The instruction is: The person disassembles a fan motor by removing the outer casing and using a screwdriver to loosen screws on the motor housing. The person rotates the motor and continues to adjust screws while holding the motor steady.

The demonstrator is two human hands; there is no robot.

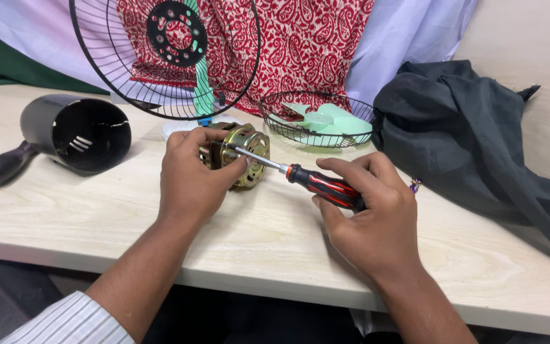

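Observation:
My left hand (192, 175) grips a brass-coloured fan motor (247, 156) standing on the pale wooden table (256, 248). My right hand (370, 213) holds a screwdriver (323, 185) with a red and black handle. Its metal shaft points left and up, and the tip rests against the motor's face beside my left thumb.
A black cylindrical motor housing (74, 134) lies on its side at the left. A black wire fan guard (160, 57) stands behind the motor. A second guard (319, 118) lies flat and holds pale green fan blades (326, 121). Dark grey cloth (479, 140) covers the right side. Patterned red fabric (300, 44) hangs at the back.

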